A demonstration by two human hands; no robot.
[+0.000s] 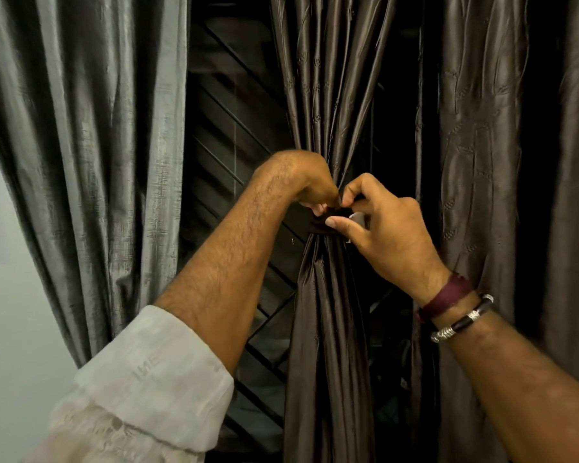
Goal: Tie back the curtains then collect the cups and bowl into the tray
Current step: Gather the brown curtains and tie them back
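A dark tie-back (pixel 328 218) is pinched from both sides at the waist of the brown curtain (pixel 328 315), which is gathered into a tight bundle at that point. The left hand (pixel 306 182) is curled over the band from the left, its grip closed on the cloth with the fingertips hidden beneath. The right hand (pixel 381 228) meets it from the right, thumb and forefinger nipped on the same band. A maroon thread (pixel 447 295) and a black bracelet (pixel 463 318) are worn on the right wrist; a pale rolled sleeve (pixel 154 359) covers the left forearm. A grey curtain (pixel 91 145) hangs to the left, with a dark window grille (pixel 234 135) seen between the two curtains.
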